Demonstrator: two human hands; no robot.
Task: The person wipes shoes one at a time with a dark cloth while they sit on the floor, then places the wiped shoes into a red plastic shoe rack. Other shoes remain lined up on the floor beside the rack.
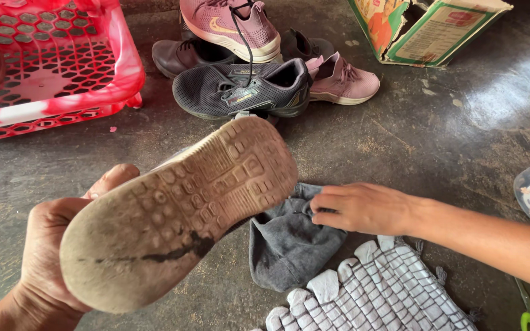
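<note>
now your left hand [50, 257] holds a dirty shoe [179, 211] sole up, low left, and your right hand [360, 208] pinches the grey cloth [286, 245] mid frame.

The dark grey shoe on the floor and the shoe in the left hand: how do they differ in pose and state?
The dark grey shoe rests on the floor on its sole, its side and laces visible; the held shoe is lifted by the left hand, its sole facing the camera. The held shoe's pale sole is dirty, with a dark streak; the dark grey shoe's sole is hidden. Both are sports shoes.
</note>
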